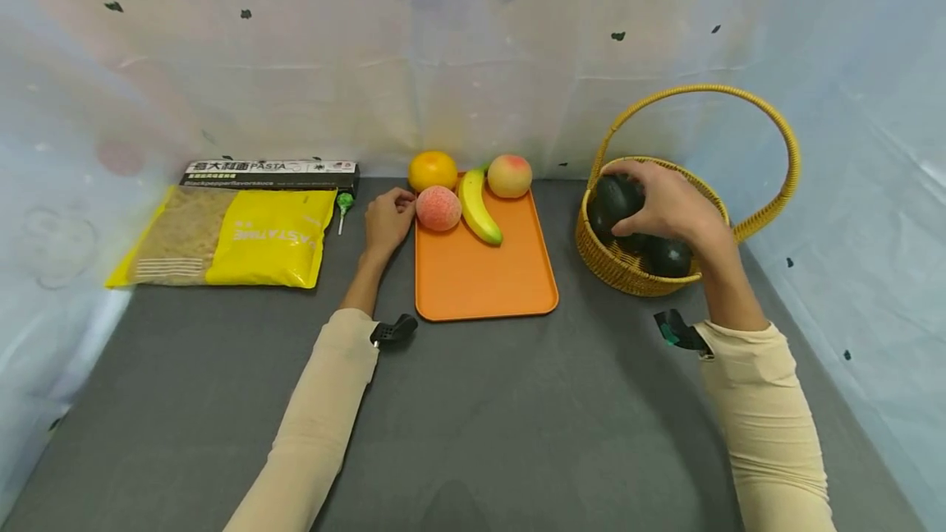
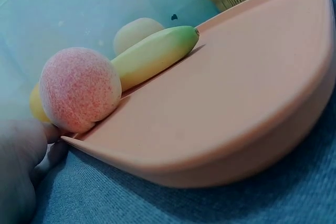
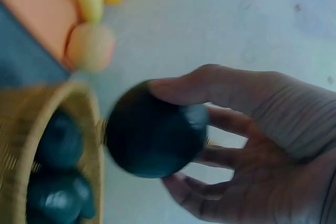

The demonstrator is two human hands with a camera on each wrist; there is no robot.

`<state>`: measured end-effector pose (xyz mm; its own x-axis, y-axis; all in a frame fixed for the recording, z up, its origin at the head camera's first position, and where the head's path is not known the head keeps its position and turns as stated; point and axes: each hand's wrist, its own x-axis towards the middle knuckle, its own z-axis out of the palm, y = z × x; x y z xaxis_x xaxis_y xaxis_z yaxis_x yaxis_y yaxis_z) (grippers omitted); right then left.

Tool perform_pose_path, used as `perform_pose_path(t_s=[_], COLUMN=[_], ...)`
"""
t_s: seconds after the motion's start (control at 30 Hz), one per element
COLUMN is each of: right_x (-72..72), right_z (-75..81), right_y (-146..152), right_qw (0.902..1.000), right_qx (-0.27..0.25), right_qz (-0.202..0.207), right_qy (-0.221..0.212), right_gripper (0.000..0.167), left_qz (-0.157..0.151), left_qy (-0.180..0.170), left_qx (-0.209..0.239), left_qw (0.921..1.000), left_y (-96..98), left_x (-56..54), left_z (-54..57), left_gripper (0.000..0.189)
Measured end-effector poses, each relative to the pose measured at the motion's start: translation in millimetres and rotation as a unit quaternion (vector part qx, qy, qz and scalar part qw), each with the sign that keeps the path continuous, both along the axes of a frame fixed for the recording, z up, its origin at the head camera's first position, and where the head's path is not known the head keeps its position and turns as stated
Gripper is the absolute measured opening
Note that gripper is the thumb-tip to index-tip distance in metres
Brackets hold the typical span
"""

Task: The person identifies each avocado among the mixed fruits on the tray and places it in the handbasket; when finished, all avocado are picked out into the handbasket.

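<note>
My right hand holds a dark green avocado between thumb and fingers. In the head view this avocado overlaps the left side of the yellow wicker basket. More dark avocados lie inside the basket. My left hand is beside the left rim of the orange tray, fingers loosely bent and fingertips right by the fuzzy pink peach. On the tray lie that peach, a banana and a paler peach. An orange sits at the tray's back left corner.
To the left is a yellow pasta bag, with a black pasta box behind it. A green lollipop lies between the bag and my left hand. The basket's tall handle arches above it. A pale curtain hangs behind the table.
</note>
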<state>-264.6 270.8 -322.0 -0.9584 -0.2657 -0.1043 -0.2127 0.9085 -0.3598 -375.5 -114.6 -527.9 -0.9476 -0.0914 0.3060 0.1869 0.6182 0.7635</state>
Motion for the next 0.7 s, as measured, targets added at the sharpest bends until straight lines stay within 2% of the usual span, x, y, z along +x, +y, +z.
perform_pose_path(t_s=[0.1,0.2,0.37,0.43,0.53,0.7], right_x=[-3.0,-4.3,-6.3,-8.8,-11.9,-15.3], right_z=[-8.6,-18.7,-25.4,-25.8,-27.4,-34.0], right_y=[14.3,24.0,34.0,35.0,34.4,29.3], right_qw=[0.9973,0.9906,0.9798,0.9795,0.9832,0.9869], right_qx=[0.055,0.096,0.111,0.106,0.097,0.103], right_qz=[0.003,0.021,0.056,0.067,0.073,0.07], right_qy=[-0.048,-0.095,-0.157,-0.158,-0.136,-0.103], right_gripper=[0.083,0.083,0.071,0.06,0.048,0.043], left_qz=[-0.001,-0.004,-0.004,0.0,0.005,0.01], left_qy=[-0.003,-0.008,-0.009,-0.005,-0.005,-0.013], left_qx=[0.0,-0.002,-0.006,-0.003,-0.002,-0.007], left_qw=[1.0,1.0,0.9999,1.0,1.0,0.9998], left_y=[-1.7,-2.8,-1.1,-1.3,-1.5,-3.0], left_x=[1.1,2.6,3.3,4.0,5.6,7.5], left_z=[0.4,-0.4,-0.9,-0.2,0.9,0.8], left_gripper=[0.026,0.027,0.027,0.027,0.027,0.026])
